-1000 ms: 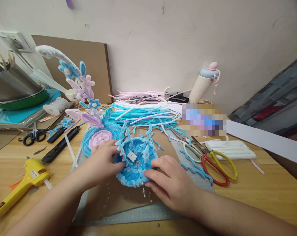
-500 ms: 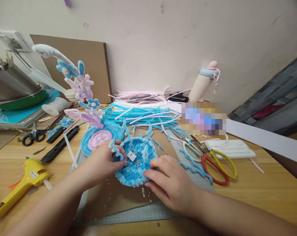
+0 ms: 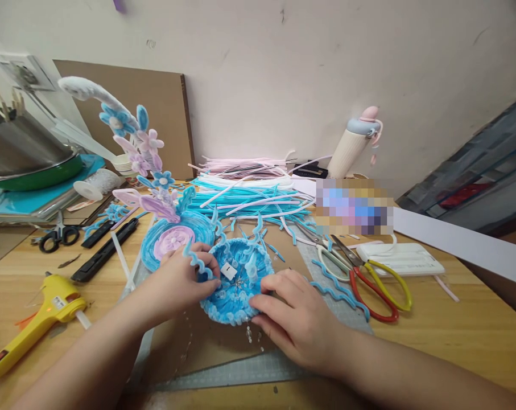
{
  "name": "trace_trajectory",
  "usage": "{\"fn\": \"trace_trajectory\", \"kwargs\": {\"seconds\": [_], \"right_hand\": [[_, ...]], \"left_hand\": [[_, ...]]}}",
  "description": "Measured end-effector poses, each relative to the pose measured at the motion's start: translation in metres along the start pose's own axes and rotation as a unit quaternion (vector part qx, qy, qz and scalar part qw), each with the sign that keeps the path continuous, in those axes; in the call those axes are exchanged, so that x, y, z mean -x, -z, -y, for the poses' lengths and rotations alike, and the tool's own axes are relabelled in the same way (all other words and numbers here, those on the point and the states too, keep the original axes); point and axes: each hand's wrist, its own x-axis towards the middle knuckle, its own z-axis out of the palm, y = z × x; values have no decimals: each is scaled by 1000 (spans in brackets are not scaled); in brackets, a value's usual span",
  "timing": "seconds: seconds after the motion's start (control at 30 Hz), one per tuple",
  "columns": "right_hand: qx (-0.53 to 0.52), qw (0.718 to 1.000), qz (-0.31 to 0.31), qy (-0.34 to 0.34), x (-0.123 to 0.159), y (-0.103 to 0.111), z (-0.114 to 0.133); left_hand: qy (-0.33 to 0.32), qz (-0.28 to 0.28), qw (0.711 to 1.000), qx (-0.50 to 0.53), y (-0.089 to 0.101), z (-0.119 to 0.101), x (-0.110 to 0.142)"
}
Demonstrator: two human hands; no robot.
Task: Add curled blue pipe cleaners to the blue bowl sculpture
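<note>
A round blue pipe-cleaner dome [image 3: 236,285] lies on a brown cardboard sheet [image 3: 206,341] in front of me. My left hand [image 3: 178,282] rests on the dome's left edge, its fingers pinching a wavy blue pipe-cleaner strip [image 3: 195,259] that curls up and to the left. My right hand [image 3: 298,319] presses on the dome's right edge with fingers curled, holding it down. Behind the dome stands a blue and pink pipe-cleaner piece [image 3: 172,236] with a tall flower branch [image 3: 129,134].
A yellow glue gun [image 3: 36,319] lies at the left. Black scissors [image 3: 57,236] and craft knives [image 3: 106,250] lie behind it. Red-and-yellow scissors [image 3: 377,285], white scissors [image 3: 328,256], loose wavy strips [image 3: 338,287] and a white box [image 3: 400,259] sit right. A pipe-cleaner pile [image 3: 253,193] and bottle [image 3: 354,145] stand behind.
My left hand has pulled the wavy blue strip leftward, off the dome's left side. The right hand has stayed put on the dome.
</note>
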Motion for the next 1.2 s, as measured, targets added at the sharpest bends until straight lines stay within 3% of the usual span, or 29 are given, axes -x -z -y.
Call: {"fn": "trace_trajectory", "kwargs": {"seconds": [1.2], "right_hand": [[-18,1000,8,-17,-1,1,-1]], "left_hand": [[56,-25,997,45,-1,1,-1]]}}
